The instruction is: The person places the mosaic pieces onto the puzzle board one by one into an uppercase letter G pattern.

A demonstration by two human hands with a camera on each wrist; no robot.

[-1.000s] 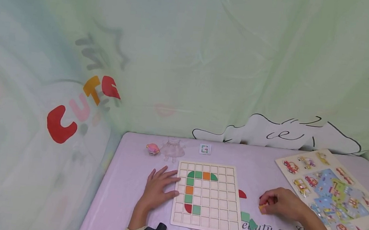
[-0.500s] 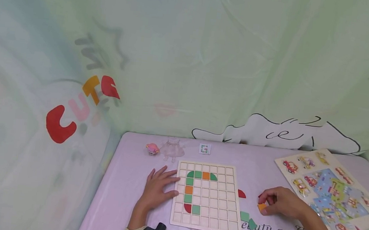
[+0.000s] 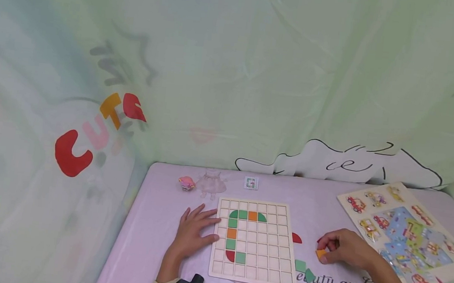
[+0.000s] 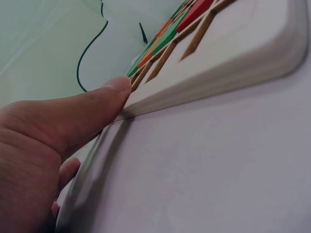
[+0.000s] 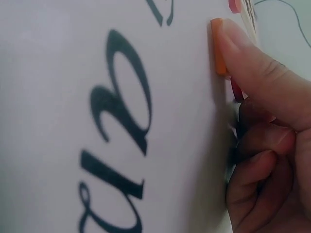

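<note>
Orange tile (image 3: 320, 253) lifted, edge-up, in right hand (image 3: 346, 249).

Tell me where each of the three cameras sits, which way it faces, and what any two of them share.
Head: worn high, looking forward and down at the table; shows both forearms, the left hand flat by the board, the right hand pinching an orange tile.
Left wrist: low on the table, looking along the thumb at the board's edge.
Right wrist: low, looking past the fingers at the orange tile and printed lettering.
Shared: head and left wrist both show the board; head and right wrist, the tile.
</note>
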